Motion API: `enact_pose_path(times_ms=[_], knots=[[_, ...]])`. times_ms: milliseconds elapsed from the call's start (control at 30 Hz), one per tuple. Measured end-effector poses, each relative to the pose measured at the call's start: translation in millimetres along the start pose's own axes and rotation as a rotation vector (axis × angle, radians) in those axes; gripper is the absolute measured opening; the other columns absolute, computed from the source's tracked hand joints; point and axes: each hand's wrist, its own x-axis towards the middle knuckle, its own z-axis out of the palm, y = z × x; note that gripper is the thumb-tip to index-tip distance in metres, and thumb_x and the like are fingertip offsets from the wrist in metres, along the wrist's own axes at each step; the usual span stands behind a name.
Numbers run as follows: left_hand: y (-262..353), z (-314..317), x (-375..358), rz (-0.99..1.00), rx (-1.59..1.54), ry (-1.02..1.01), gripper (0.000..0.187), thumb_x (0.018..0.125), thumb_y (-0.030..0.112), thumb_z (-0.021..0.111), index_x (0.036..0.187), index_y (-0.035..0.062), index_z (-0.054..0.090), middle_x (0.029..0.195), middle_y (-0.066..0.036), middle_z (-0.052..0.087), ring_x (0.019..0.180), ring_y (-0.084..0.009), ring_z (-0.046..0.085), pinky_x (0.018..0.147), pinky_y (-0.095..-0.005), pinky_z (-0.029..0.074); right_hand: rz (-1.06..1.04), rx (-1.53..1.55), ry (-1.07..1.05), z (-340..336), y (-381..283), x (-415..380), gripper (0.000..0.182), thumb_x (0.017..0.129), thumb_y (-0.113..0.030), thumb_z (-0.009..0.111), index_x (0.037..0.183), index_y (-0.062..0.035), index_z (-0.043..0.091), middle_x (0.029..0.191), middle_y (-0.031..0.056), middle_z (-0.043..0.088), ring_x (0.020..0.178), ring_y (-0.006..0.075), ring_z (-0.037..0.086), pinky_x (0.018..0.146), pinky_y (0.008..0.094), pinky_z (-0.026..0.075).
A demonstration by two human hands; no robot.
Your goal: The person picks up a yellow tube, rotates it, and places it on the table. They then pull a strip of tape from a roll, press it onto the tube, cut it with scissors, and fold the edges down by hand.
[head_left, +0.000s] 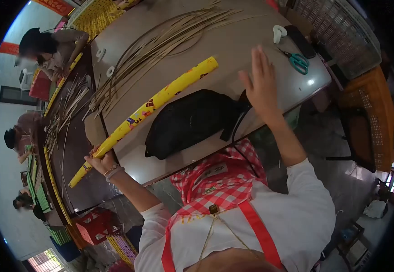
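Note:
My left hand is closed around the lower part of a long yellow tube with a colourful printed pattern. The tube slants up across the table, its far end pointing toward the upper right. My right hand is raised over the table's right part, fingers stretched out and nothing in it. Between the two hands lies a black bag near the table's front edge. Teal-handled scissors lie to the right of my right hand, close to a white tape roll and a dark oblong case.
Long thin strips, bamboo-like, spread over the table's back left. Another white roll lies beside them. Several people work along tables at the left, with more yellow tubes. A wooden chair and a plastic crate stand at right.

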Motion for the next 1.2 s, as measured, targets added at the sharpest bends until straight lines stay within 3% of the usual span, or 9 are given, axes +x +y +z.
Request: enact_pose_path(times_ms=[67,133,333,467,567,700,1033,1167,1200], knots=[[1,-1,-2,0.009,0.011,0.004,0.045,0.087,0.048,0.04,0.061,0.0111,0.042,0.057,-0.002,0.046,0.059,-0.0181,0.049,0.069,-0.038,0.046,0.109,0.168,0.134,-2,1,2,0.053,0.081,-0.022,0.059,0.125,-0.0022,0.038,0.112,0.0105,0.05,0.099,0.0222,0.05,0.084,0.0348,0.039],[3,-11,7,0.056,0.047,0.031,0.045,0.087,0.048,0.041,0.061,0.011,0.042,0.057,-0.002,0.045,0.058,-0.0179,0.048,0.068,-0.0379,0.046,0.31,0.629,-0.022,-15,-15,7,0.046,0.079,-0.021,0.063,0.116,-0.0009,0.045,0.091,0.0071,0.052,0.081,0.0153,0.05,0.07,0.027,0.042],[-16,8,-12,0.095,0.052,0.194,0.043,0.087,0.046,0.043,0.063,0.0102,0.042,0.057,-0.001,0.043,0.056,-0.0172,0.045,0.063,-0.0351,0.045,0.567,1.128,-0.341,9,-27,15,0.04,0.078,-0.028,0.066,0.105,-0.002,0.051,0.078,-0.0003,0.049,0.072,0.0081,0.045,0.067,0.0218,0.039],[-5,-12,4,0.029,0.008,0.171,0.042,0.087,0.046,0.043,0.064,0.01,0.041,0.057,-0.001,0.042,0.056,-0.0168,0.045,0.057,-0.032,0.043,0.609,1.17,-0.402,-4,-38,25,0.029,0.081,-0.029,0.061,0.093,-0.0029,0.057,0.077,-0.0015,0.054,0.063,0.0042,0.042,0.058,0.0185,0.036],[-14,-6,-4,0.093,0.122,0.187,0.043,0.087,0.046,0.042,0.064,0.0098,0.042,0.056,-0.002,0.041,0.056,-0.017,0.046,0.058,-0.0327,0.044,0.682,0.987,-0.647,-6,-26,28,0.027,0.083,-0.029,0.058,0.094,-0.0039,0.058,0.071,-0.0021,0.056,0.055,0.0016,0.04,0.049,0.0162,0.031],[-20,1,-8,0.085,0.065,0.173,0.043,0.087,0.046,0.042,0.064,0.0096,0.044,0.057,-0.002,0.045,0.056,-0.018,0.047,0.061,-0.0359,0.046,0.622,1.07,-0.72,-14,-36,33,0.029,0.085,-0.031,0.055,0.095,-0.004,0.059,0.068,-0.0007,0.059,0.05,0.001,0.038,0.045,0.0156,0.027],[-21,-3,-3,0.207,0.141,0.096,0.012,0.082,0.012,0.057,0.074,0.0069,0.049,0.066,-0.004,0.051,0.065,-0.0182,0.054,0.068,-0.0392,0.05,0.71,1.456,-0.774,15,-18,46,0.034,0.088,-0.027,0.05,0.109,-0.0008,0.053,0.084,0.0111,0.064,0.05,0.0032,0.043,0.044,0.0145,0.03],[-16,-12,-1,0.166,0.119,0.06,0.023,0.083,0.027,0.059,0.079,0.0057,0.049,0.073,-0.004,0.052,0.072,-0.0193,0.056,0.07,-0.0398,0.05,0.711,1.473,-0.779,16,-23,57,0.034,0.088,-0.025,0.05,0.108,0.0022,0.053,0.086,0.0131,0.064,0.05,0.0038,0.044,0.044,0.0142,0.03],[-16,-13,-2,0.163,0.16,0.068,0.034,0.084,0.038,0.053,0.079,0.005,0.051,0.077,-0.005,0.054,0.078,-0.0209,0.056,0.079,-0.0406,0.047,0.731,1.487,-0.772,13,-26,58,0.034,0.088,-0.025,0.05,0.107,0.0028,0.053,0.086,0.0133,0.064,0.051,0.0039,0.044,0.044,0.0142,0.03]])
